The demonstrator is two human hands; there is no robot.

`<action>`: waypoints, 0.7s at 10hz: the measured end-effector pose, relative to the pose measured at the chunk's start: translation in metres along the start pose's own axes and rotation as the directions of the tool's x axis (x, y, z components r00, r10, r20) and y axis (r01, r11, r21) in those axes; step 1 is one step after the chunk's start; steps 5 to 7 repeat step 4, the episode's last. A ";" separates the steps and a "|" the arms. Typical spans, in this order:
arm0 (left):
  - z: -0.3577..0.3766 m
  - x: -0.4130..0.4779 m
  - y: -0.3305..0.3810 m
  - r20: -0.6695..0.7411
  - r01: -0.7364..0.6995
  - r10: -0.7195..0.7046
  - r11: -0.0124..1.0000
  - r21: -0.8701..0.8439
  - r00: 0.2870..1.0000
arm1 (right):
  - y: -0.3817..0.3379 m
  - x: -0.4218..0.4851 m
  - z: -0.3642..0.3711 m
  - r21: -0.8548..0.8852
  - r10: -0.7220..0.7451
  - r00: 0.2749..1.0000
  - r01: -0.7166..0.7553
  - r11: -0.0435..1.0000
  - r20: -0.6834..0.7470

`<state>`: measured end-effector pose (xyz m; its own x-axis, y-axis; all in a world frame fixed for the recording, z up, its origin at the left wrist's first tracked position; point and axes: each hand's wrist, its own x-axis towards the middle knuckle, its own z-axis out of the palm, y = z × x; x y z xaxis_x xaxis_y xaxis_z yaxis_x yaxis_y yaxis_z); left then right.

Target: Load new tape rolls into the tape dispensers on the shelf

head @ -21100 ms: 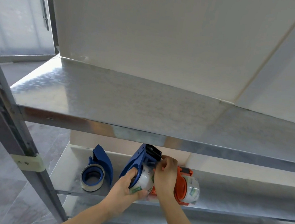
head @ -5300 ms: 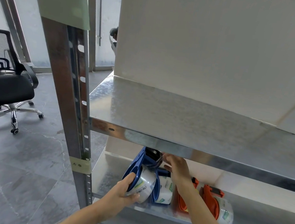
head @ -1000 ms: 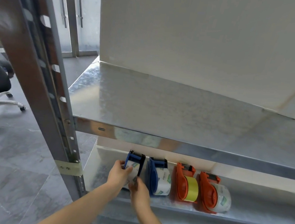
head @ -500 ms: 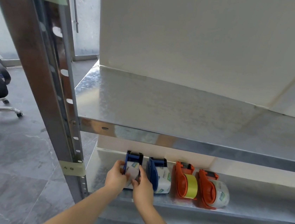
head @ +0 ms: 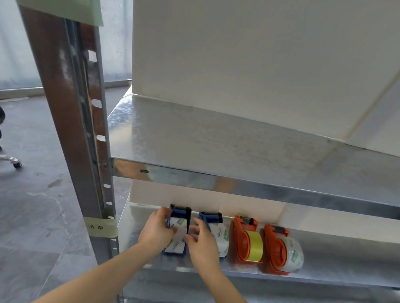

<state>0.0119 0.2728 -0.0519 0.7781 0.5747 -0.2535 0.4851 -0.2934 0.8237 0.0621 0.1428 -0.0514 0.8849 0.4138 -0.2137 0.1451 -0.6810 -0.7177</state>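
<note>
Tape dispenser (head: 180, 211), blue and loaded, stands leftmost of four near the front edge of the lower shelf (head: 330, 268); left hand (head: 156, 232) grips its side; right hand (head: 204, 245) is spread wide at its roll (head: 180, 224), contact blurred. A careless nudge could knock it into the next dispenser (head: 212, 221) just beside, or off the edge; the upper shelf (head: 240, 185) hangs low; room lies leftward toward the post (head: 71, 136).

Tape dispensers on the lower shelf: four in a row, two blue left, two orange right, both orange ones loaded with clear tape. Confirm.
Not both. The head view shows the inner orange dispenser loaded with a yellow roll; only the far-right orange dispenser holds a clear roll. The rest stands: four in a row, two blue dispensers left, two orange right.
</note>
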 end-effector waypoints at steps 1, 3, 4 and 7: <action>-0.003 -0.001 0.006 0.012 -0.027 0.027 0.999 0.028 1.000 | -0.004 -0.003 -0.006 0.016 -0.006 1.000 0.006 1.000 -0.016; -0.005 -0.008 0.014 0.061 -0.063 0.061 0.997 0.040 0.996 | -0.005 -0.010 -0.021 0.016 -0.016 0.999 0.017 1.000 -0.041; -0.007 -0.010 0.021 0.075 -0.107 0.103 0.993 0.052 0.992 | -0.006 -0.015 -0.034 0.020 -0.024 0.997 0.025 0.999 -0.077; -0.007 -0.010 0.021 0.075 -0.107 0.103 0.993 0.052 0.992 | -0.006 -0.015 -0.034 0.020 -0.024 0.997 0.025 0.999 -0.077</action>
